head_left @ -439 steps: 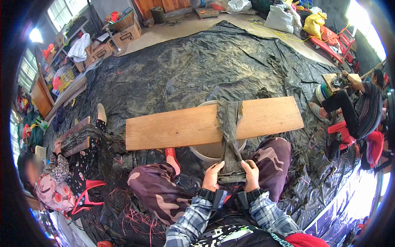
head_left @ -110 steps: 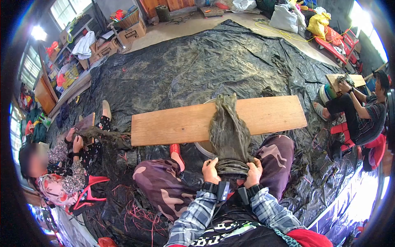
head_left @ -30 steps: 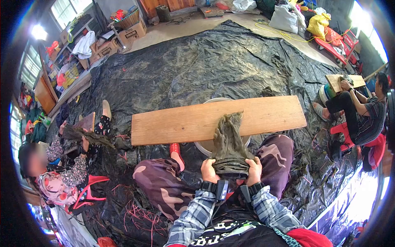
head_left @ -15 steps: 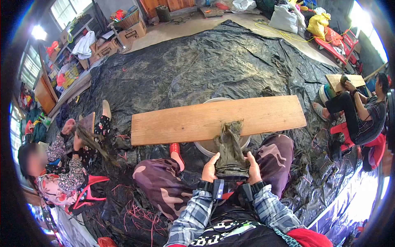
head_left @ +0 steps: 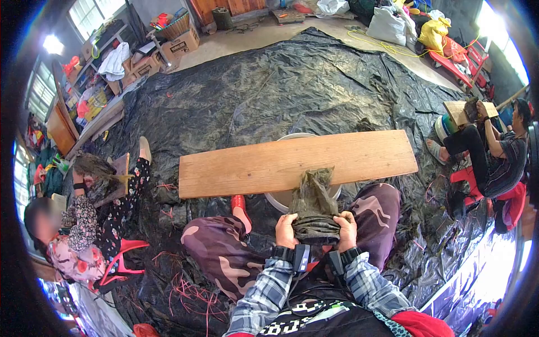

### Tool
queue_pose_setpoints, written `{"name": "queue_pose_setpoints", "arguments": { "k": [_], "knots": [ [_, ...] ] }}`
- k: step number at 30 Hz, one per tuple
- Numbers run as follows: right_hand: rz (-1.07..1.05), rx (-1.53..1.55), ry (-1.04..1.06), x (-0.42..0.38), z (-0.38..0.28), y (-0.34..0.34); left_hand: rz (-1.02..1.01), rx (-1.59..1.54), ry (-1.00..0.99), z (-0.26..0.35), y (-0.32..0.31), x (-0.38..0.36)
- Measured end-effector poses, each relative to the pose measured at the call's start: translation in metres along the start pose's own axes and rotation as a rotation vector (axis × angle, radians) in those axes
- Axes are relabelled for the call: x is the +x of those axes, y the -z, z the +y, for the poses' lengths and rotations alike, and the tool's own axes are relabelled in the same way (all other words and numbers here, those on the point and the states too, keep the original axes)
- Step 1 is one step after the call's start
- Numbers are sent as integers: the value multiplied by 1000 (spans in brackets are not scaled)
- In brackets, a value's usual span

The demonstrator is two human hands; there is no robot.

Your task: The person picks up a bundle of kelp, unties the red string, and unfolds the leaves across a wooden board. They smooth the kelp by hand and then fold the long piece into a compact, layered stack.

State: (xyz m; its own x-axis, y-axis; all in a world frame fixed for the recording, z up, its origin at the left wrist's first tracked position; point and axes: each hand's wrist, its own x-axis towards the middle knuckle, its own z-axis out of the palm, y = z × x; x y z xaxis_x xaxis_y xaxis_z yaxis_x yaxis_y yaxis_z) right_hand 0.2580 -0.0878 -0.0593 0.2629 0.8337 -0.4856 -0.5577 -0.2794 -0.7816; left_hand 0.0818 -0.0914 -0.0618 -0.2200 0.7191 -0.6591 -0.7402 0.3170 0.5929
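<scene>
the kelp-like sheet (head_left: 315, 210) is pinched by the half-closed left hand (head_left: 286, 231) and right hand (head_left: 346, 231); its 12 o'clock end is laid on the plank (head_left: 247, 168)

Grey walls (head_left: 149, 10); bright windows (head_left: 92, 17); concrete floor (head_left: 247, 35).

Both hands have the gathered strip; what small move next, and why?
I'd probably fold the loose end of the dark strip into the bundle. That end lies unfolded over the near edge of the plank, while the left hand and right hand hold the bundle's two sides.
</scene>
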Motion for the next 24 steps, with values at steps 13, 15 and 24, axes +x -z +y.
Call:
{"name": "queue_pose_setpoints", "arguments": {
  "k": [13, 15, 24],
  "knots": [
    [-181, 97, -478, -9, -29, -14, 15, 111, -164, -13, 19, 24],
    [-191, -44, -446, -9, -27, -16, -84, -149, 123, -10, 17, 25],
    [-56, -52, -176, -1, -10, -3, -132, 210, 43, 22, -12, -16]
  ]
}}
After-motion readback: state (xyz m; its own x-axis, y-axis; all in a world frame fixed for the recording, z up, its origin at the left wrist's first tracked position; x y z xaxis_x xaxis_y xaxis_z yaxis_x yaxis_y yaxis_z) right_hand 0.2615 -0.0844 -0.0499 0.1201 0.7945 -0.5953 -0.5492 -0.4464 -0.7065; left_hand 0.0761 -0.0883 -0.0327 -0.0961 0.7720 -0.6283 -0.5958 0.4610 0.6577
